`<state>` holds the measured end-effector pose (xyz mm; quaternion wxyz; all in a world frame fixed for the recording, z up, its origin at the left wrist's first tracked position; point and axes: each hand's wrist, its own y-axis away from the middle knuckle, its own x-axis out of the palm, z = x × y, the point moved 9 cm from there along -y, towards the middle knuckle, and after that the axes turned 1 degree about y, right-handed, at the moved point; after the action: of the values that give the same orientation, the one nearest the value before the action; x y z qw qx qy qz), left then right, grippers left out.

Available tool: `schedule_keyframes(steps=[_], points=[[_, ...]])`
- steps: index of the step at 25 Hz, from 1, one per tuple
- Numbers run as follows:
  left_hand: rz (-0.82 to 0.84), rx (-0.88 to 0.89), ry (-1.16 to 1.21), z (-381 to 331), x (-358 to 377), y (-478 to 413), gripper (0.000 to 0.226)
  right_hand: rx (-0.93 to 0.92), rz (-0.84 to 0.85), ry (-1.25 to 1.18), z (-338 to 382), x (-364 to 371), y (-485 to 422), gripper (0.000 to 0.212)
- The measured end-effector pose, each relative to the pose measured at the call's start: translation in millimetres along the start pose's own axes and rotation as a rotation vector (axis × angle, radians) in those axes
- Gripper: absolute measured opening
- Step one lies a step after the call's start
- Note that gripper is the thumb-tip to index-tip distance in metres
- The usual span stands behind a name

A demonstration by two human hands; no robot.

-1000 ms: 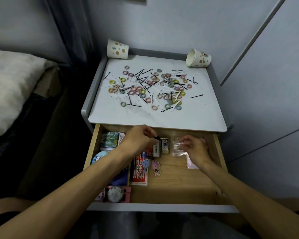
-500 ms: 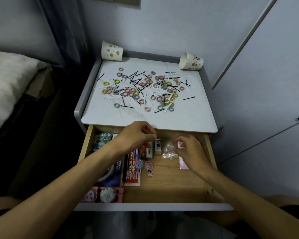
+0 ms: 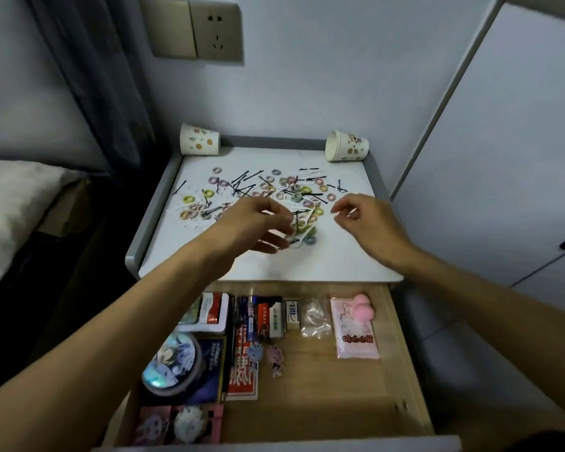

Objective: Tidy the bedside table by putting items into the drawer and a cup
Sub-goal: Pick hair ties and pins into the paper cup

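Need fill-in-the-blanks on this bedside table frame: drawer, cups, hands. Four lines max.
1. The drawer is ___.
2. The back-right paper cup lies on its ___.
3. The back-left paper cup stands ___ down.
4. The left hand and right hand are both over the ___, not inside the drawer.

Missing words: open; side; upside; tabletop

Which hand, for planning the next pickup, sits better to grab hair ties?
Left, probably: the left hand is right over the hair ties; the right hand is beside the pile, over bare tabletop.
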<state>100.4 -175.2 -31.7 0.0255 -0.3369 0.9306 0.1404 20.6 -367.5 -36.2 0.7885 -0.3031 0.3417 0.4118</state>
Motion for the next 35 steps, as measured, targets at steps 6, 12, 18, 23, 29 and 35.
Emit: schedule_keyframes(steps=[6, 12, 18, 23, 29, 35], points=[[-0.04, 0.002, 0.021, -31.6, 0.1, -96.9, 0.02, 0.086, -0.075, 0.137, -53.1, -15.6, -118.3, 0.062], [-0.151, 0.091, -0.08, -48.9, 7.5, -203.4, 0.021, 0.016, -0.015, 0.234, -94.7, -10.6, -198.8, 0.091], [-0.241, 0.177, -0.302, -48.5, 39.3, -278.9, 0.031, -0.089, 0.0, 0.304, -114.1, 4.8, -229.6, 0.073], [-0.304, 0.19, -0.35, -44.8, 53.8, -306.7, 0.017, -0.146, -0.033, 0.308, -119.3, 6.2, -229.6, 0.061], [-0.397, 0.144, -0.201, -42.9, 25.3, -296.9, 0.016, -0.157, -0.026, 0.346, -119.3, 3.9, -229.5, 0.061], [-0.563, 0.25, -0.3, -79.2, -33.7, -218.8, 0.022, -0.073, 0.018, 0.355, -127.2, -0.7, -228.0, 0.08]])
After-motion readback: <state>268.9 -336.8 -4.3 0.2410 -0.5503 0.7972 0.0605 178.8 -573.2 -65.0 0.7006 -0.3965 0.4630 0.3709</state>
